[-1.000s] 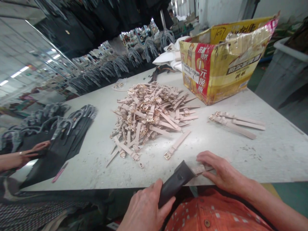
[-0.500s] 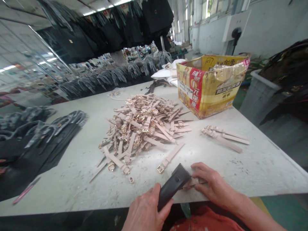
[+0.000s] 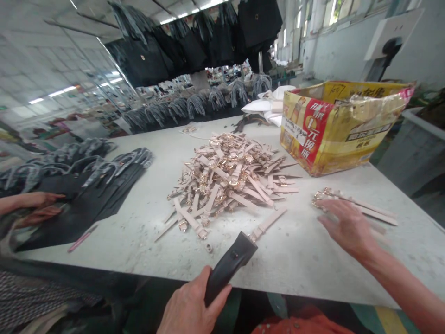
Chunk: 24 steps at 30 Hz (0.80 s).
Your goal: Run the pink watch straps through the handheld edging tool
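- The left hand is at the near table edge, closed around the lower end of one black tool; thumb on top, fingers wrapped below.
- The tool slants up and to the right out of that fist, and its far tip reaches over the white table.
- One single strap lies on the table just past the tool's tip, roughly in line with it; whether the two touch cannot be told.
- The right hand is to the right, palm down and flat, fingers spread, holding nothing.
- Its fingertips are at the near end of a small group of straps, three or four of them, lying side by side; contact cannot be told.
- One pink pen lies near the table's left edge.
- A co-worker's hands, two of them, rest on black bags at the left.
- At mid-table sits one pile of straps with gold buckles, too many to count.
- One yellow and red cardboard box stands behind, to the right of the pile.
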Available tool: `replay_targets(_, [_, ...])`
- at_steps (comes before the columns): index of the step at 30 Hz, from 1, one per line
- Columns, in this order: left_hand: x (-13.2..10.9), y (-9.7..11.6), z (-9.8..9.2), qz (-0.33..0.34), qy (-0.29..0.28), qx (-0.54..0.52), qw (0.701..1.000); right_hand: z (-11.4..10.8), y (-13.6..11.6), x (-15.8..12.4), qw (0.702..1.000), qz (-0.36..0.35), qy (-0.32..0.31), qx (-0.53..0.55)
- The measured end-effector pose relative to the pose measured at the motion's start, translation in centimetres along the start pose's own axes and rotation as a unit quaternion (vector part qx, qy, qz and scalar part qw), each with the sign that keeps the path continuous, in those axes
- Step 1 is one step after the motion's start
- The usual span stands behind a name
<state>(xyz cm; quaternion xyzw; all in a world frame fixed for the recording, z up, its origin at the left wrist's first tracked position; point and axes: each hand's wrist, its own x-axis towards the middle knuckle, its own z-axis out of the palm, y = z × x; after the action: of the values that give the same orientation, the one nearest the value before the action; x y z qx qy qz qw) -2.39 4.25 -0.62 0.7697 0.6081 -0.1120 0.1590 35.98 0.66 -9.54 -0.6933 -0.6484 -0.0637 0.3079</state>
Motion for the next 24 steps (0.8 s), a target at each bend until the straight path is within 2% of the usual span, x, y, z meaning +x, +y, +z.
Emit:
replay_targets(3, [0.0, -0.1, 0.2, 0.002, 0.009, 0.000, 1.000, 2.6, -5.2, 1.4, 0.987, -0.094, -0.100, 0.083])
replay_targets(5, [0.0, -0.2, 0.3, 0.010, 0.014, 0.006, 1.000, 4.1, -8.4, 2.4, 0.974, -0.126, -0.159, 0.099])
replay_targets(8, [-0.1, -0.4, 0.5, 0.012, 0.017, 0.019, 1.000, 5.6, -11.0, 3.9, 0.958, -0.148, -0.224, 0.096])
replay_targets(11, [-0.3, -0.7, 0.6, 0.007, 0.019, 0.028, 0.999, 5.9, -11.5, 4.2, 0.948, -0.155, -0.263, 0.095])
replay_targets(14, [-0.6, -0.7, 0.7, 0.015, 0.019, 0.023, 0.999, 5.4, -11.2, 3.0, 0.945, -0.145, -0.268, 0.116])
replay_targets(20, [-0.8, 0.1, 1.0, 0.072, 0.010, 0.014, 0.997, 4.3, -10.9, -1.0, 0.935, -0.078, -0.232, 0.256])
replay_targets(24, [-0.4, 1.1, 0.7, 0.126, 0.015, 0.020, 0.992, 4.4, -10.9, -1.9, 0.934, -0.065, -0.208, 0.284])
